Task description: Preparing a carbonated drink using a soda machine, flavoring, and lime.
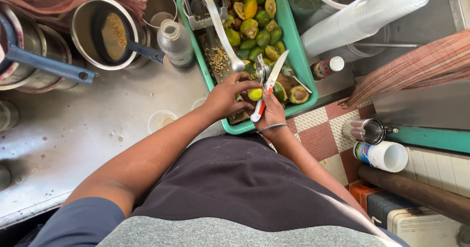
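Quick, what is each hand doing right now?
Left hand: closed on a small green lime.
Right hand: closed on a knife.

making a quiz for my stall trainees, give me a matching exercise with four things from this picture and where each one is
Things:
1. knife
2. small lime
3. clear bottle
4. stack of plastic cups

Places:
a. lying on its side, right of the green tray
b. in the right hand
c. standing on the steel counter, left of the tray
d. at the fingertips of the left hand

Pairs: 1-b, 2-d, 3-c, 4-a
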